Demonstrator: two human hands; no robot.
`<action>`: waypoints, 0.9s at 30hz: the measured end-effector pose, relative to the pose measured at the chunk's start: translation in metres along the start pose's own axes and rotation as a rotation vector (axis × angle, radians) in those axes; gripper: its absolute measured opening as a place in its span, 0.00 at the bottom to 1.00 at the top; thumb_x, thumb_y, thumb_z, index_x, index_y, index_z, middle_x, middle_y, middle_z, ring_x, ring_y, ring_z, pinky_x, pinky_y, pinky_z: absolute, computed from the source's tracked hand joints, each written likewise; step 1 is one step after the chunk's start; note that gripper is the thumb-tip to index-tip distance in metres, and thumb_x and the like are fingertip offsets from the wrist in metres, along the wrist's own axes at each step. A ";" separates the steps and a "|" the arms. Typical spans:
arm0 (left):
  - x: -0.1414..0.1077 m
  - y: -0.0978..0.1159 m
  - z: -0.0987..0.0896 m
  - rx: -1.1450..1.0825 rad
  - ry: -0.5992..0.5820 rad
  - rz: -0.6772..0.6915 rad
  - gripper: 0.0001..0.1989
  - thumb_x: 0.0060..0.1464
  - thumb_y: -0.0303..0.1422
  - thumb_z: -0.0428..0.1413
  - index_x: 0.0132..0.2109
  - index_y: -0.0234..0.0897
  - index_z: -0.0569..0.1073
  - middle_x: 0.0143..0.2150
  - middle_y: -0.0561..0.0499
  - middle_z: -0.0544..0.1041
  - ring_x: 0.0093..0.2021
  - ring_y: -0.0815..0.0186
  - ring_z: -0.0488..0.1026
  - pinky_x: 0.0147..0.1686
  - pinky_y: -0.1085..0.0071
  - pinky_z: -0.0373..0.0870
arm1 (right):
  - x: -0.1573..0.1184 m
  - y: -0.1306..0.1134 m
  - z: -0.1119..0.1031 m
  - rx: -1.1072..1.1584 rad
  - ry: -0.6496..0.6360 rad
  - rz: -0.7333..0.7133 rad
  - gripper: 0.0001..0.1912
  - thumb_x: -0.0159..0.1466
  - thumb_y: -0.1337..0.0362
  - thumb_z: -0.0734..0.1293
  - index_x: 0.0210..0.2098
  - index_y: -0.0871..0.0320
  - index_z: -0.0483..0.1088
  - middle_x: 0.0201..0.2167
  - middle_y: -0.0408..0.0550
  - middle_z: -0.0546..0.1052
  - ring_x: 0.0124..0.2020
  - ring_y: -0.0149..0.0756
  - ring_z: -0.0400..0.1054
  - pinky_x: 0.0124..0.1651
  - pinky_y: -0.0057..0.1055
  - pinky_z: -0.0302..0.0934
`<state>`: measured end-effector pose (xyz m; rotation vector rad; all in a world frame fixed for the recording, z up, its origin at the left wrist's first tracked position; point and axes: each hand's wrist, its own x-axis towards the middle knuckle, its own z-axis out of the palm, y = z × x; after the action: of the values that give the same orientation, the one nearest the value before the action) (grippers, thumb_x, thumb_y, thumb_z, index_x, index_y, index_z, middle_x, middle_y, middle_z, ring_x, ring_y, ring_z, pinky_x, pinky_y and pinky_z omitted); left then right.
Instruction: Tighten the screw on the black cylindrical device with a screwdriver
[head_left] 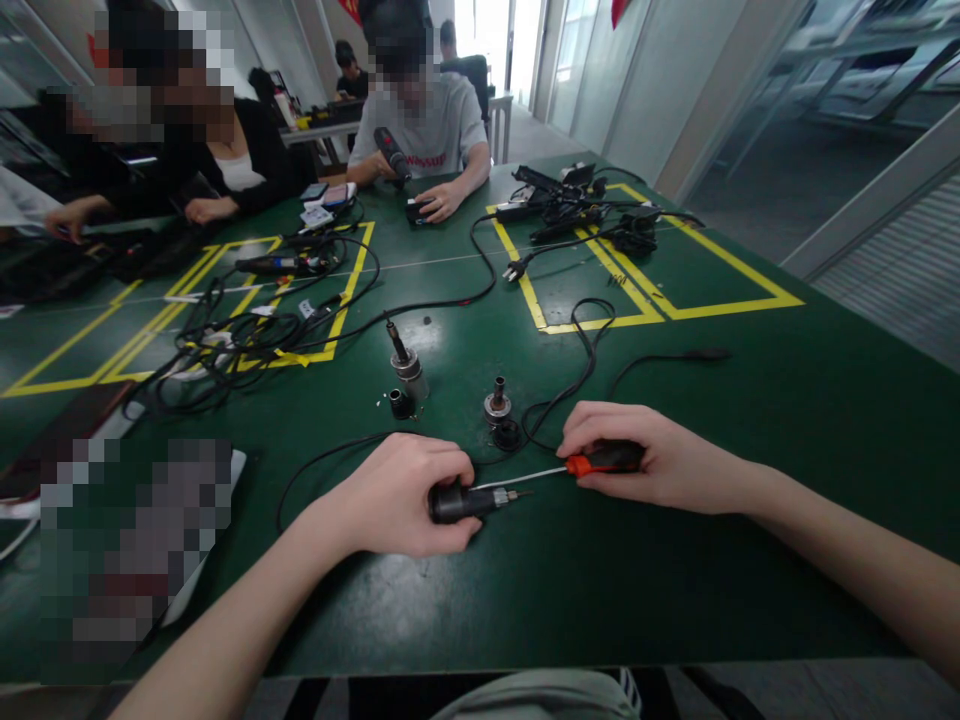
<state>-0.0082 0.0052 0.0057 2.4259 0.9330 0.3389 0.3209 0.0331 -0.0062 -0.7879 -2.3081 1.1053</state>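
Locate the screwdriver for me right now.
In the head view, the screwdriver is right of centre, its red-and-black handle in the right hand; its shaft points left toward the dark cylindrical tool in the left hand.

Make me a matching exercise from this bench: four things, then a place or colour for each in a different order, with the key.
Things:
1. Screwdriver
2. Black cylindrical tool
3. Tabletop
4. Tape strips

Places and colours:
A. In the left hand
B. Yellow
C. In the right hand
D. Green

Pairs: 1-C, 2-A, 3-D, 4-B
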 end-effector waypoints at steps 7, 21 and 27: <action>0.000 0.001 -0.001 -0.001 -0.003 -0.004 0.07 0.53 0.34 0.64 0.36 0.39 0.74 0.30 0.57 0.74 0.29 0.68 0.68 0.30 0.72 0.59 | 0.001 -0.002 -0.001 -0.003 0.011 0.025 0.07 0.69 0.63 0.74 0.46 0.56 0.81 0.43 0.51 0.82 0.41 0.40 0.79 0.45 0.34 0.74; 0.000 0.000 -0.001 0.001 -0.008 -0.002 0.07 0.53 0.35 0.65 0.37 0.38 0.75 0.31 0.56 0.74 0.29 0.68 0.69 0.31 0.72 0.59 | -0.002 0.005 0.004 -0.007 0.045 -0.024 0.14 0.76 0.54 0.68 0.48 0.56 0.81 0.39 0.50 0.83 0.35 0.36 0.77 0.39 0.31 0.70; 0.000 0.002 -0.001 0.013 -0.006 -0.006 0.07 0.54 0.35 0.65 0.36 0.39 0.75 0.30 0.56 0.74 0.29 0.68 0.69 0.30 0.72 0.59 | 0.001 -0.004 -0.001 -0.014 -0.033 0.064 0.14 0.76 0.56 0.67 0.48 0.57 0.81 0.39 0.51 0.85 0.37 0.39 0.79 0.40 0.32 0.72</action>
<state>-0.0079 0.0045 0.0080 2.4341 0.9423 0.3242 0.3198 0.0322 -0.0020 -0.8602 -2.3349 1.1385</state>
